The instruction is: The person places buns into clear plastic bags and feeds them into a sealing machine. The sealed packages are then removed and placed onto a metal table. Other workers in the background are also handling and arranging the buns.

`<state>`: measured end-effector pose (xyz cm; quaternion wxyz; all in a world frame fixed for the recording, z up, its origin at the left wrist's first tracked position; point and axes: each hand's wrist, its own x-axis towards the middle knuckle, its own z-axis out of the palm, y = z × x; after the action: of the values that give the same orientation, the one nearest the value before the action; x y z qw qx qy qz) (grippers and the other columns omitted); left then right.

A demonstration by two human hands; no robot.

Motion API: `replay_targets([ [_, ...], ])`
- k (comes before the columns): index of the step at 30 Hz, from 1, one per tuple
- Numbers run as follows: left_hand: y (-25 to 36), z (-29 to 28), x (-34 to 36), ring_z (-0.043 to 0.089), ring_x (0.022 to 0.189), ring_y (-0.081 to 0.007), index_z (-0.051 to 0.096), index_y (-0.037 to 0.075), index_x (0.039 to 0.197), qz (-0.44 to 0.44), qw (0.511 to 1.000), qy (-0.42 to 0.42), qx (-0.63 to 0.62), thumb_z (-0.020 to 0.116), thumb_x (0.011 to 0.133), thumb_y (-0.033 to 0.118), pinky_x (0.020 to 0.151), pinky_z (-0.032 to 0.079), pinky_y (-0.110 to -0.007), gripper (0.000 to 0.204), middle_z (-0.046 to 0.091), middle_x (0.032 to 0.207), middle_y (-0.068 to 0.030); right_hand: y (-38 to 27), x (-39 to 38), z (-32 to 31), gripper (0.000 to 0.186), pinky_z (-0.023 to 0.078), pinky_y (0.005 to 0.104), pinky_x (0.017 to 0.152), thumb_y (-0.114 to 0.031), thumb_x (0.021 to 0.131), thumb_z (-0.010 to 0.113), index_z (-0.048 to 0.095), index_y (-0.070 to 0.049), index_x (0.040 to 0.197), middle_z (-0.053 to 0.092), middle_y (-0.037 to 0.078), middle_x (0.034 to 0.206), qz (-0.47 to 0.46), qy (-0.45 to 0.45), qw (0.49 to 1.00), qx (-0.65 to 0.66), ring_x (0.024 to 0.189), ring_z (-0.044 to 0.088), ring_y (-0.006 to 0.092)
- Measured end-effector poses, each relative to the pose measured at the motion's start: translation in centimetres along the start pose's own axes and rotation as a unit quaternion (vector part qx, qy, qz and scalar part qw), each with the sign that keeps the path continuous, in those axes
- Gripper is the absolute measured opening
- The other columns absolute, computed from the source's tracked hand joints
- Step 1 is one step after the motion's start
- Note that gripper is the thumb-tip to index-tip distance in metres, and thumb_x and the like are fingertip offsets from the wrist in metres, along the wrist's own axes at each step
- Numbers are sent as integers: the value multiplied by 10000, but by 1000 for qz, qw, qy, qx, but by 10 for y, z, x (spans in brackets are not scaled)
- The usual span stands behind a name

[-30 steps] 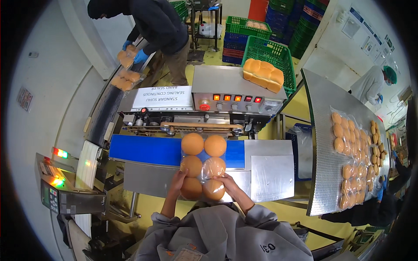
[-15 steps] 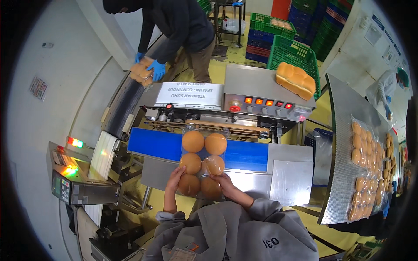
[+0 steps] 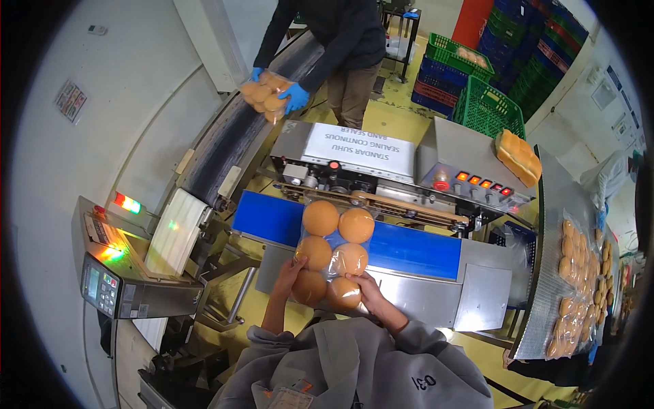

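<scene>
In the head view, the bag of round buns (image 3: 315,253) lies at the centre of the frame, its upper part over the blue conveyor belt (image 3: 415,247) and its lower part toward the grey sleeves. The left hand (image 3: 290,274) is clamped on its left edge, the right hand (image 3: 368,289) on its lower right side.

The bag's upper end lies close to the band sealer (image 3: 392,170); whether its film is flat there cannot be told. A crooked or creased edge could give a poor seal, I judge, and a tight pinch could dent the soft buns. Fingers straying to the sealer's band could be caught.

The sealer bars the way above the bag, with a bread loaf (image 3: 519,159) on its right end. At the left stands a control box (image 3: 105,286) with a keypad; at the upper left, a co-worker's blue-gloved hands (image 3: 295,98) hold bagged buns (image 3: 264,95) over a dark conveyor (image 3: 228,153). At the right, a metal table (image 3: 550,198) carries more packed buns (image 3: 569,327).
</scene>
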<state>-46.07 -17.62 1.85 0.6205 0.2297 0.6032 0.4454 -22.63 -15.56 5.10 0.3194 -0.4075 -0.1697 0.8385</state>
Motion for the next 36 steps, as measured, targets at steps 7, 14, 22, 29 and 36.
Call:
replay_targets([
  [7, 18, -34, -10, 527, 745, -94, 541, 16, 955, 37, 998, 22, -36, 565, 814, 285, 647, 441, -244, 305, 562, 833, -28, 28, 32, 24, 300, 463, 312, 789, -90, 769, 590, 505, 6, 1040, 564, 100, 993, -13, 12, 999, -39, 899, 559, 190],
  [14, 21, -68, -14, 542, 744, -96, 537, 8, 970, 37, 998, 30, -44, 552, 823, 271, 659, 444, -234, 301, 572, 857, -37, 46, 54, 42, 303, 474, 310, 771, -98, 760, 606, 509, 3, 1028, 572, 101, 977, -2, 20, 998, -65, 875, 570, 187],
  [22, 6, -107, -24, 553, 788, -112, 531, 10, 1004, 46, 994, 68, -69, 548, 827, 263, 683, 449, -236, 310, 577, 909, -54, 60, 64, 74, 293, 468, 296, 767, -108, 760, 609, 517, 2, 1016, 581, 89, 937, 14, -3, 995, -100, 849, 573, 172],
  [29, 25, -137, -79, 552, 831, -133, 508, 7, 1052, 47, 998, 36, -16, 589, 795, 236, 724, 453, -264, 354, 573, 950, -70, 94, 69, 98, 315, 470, 284, 730, -129, 765, 608, 495, 3, 1028, 581, 72, 918, 53, -66, 989, -119, 827, 572, 155],
  [36, -59, -227, -184, 559, 885, -165, 514, -10, 1045, -36, 961, 100, -255, 566, 796, 151, 759, 457, -278, 300, 572, 968, -84, 123, 70, 144, 361, 419, 250, 791, -175, 815, 565, 427, -35, 1118, 533, 74, 1046, 128, -174, 923, -319, 947, 517, 140],
])
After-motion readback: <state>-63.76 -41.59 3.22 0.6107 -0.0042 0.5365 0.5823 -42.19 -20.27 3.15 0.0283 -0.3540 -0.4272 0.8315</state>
